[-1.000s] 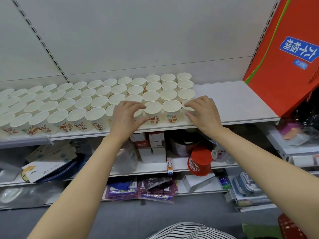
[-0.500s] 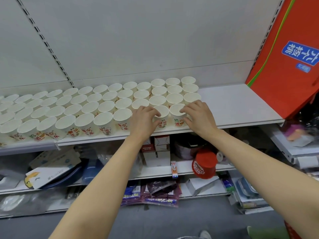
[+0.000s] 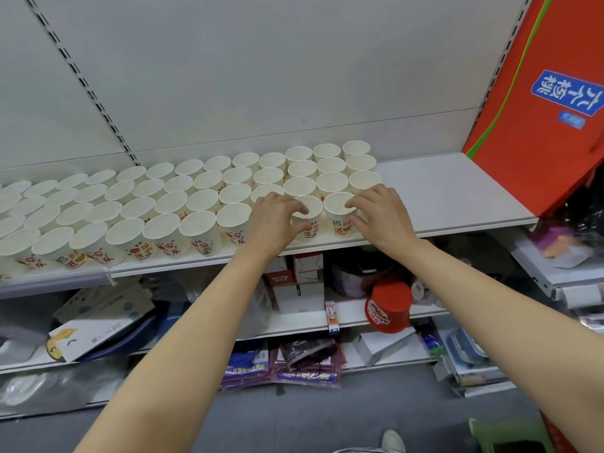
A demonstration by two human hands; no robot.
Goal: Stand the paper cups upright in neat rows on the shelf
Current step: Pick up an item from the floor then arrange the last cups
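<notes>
Head view shows white paper cups (image 3: 199,204) standing upright in rows on the white shelf (image 3: 451,194). At the right end of the front row, the left hand (image 3: 277,220) curls its fingers round one cup (image 3: 307,214), thumb low on the cup's front. The right hand (image 3: 380,212) grips the neighbouring cup (image 3: 338,210) at its right side, fingertips on the rim. A tall red box (image 3: 536,119) leans at the shelf's right end.
</notes>
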